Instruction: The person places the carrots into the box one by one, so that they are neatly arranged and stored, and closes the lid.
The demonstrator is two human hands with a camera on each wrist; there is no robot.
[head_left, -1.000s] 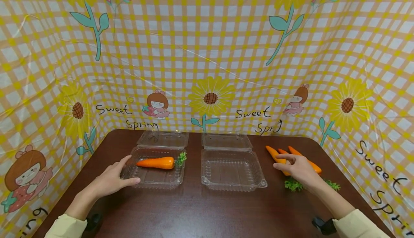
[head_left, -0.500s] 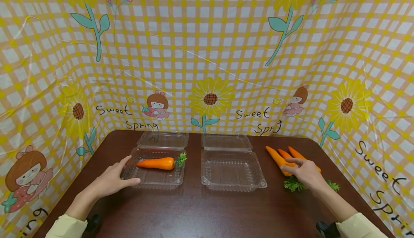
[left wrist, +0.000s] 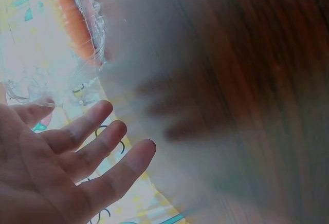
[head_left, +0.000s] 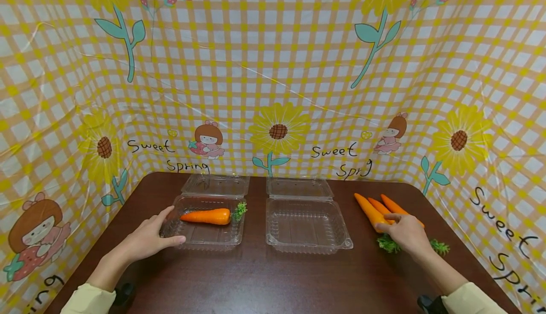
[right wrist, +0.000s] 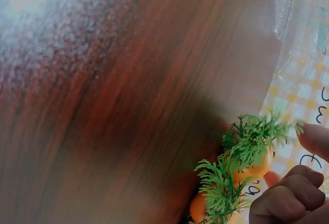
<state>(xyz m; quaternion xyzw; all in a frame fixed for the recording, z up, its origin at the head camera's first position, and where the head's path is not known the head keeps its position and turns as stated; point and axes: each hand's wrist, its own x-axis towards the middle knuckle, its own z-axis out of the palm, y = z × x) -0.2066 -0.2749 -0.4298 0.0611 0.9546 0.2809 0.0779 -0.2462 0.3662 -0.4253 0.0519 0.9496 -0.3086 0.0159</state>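
On the left, my left hand (head_left: 147, 238) rests beside a clear plastic clamshell container (head_left: 211, 238), its fingers spread at the near-left rim. One orange carrot (head_left: 206, 216) with green leaves lies inside that container. In the left wrist view the left hand's fingers (left wrist: 123, 172) are loosely extended with nothing in them. My right hand (head_left: 405, 233) is over a group of carrots at the right, its fingers bent and its thumb by the thick end of the leftmost carrot (head_left: 367, 210). Leafy tops (right wrist: 252, 142) show near the right fingers; I cannot tell whether they grip a carrot.
A second clear clamshell container (head_left: 307, 245) stands in the middle with its lid (head_left: 298, 188) folded back and nothing in it. The first container's lid (head_left: 215, 185) also lies open. A patterned cloth (head_left: 277, 67) surrounds the dark wooden table (head_left: 256, 281) at the back and sides.
My right hand has drawn right and slightly toward me over the carrots. The leftmost carrot's tip has shifted a little to the right. My left hand has stayed put.
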